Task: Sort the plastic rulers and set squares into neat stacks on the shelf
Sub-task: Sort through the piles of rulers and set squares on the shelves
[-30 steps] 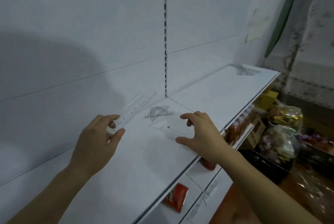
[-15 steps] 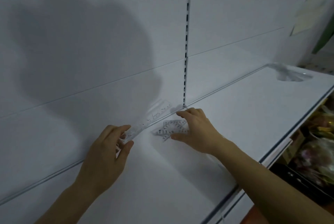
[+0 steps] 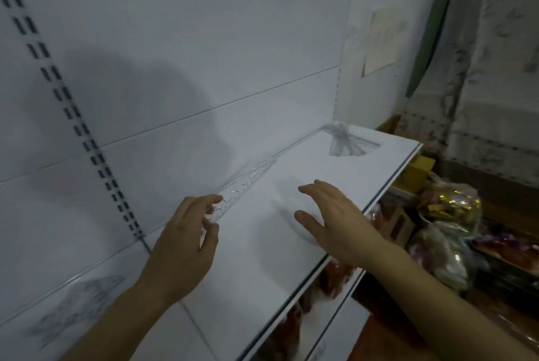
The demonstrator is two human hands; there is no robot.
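One clear ruler [image 3: 246,185] is pinched by its near end in my left hand [image 3: 182,247], so it points away along the shelf [image 3: 262,258] toward the far pile [image 3: 347,143]. My right hand [image 3: 335,220] hovers beside it, fingers spread, holding nothing, ready to help.

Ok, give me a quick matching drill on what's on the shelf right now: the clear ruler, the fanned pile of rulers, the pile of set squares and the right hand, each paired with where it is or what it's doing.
Things:
1. clear ruler
2. fanned pile of rulers
3. pile of set squares
4. right hand

Places or states:
A. far right corner of the shelf
B. open, fingers straight, holding nothing
C. near end pinched by the left hand, lying along the back wall
D. lower left, beside the left forearm

Pairs: 1-C, 2-A, 3-D, 4-B
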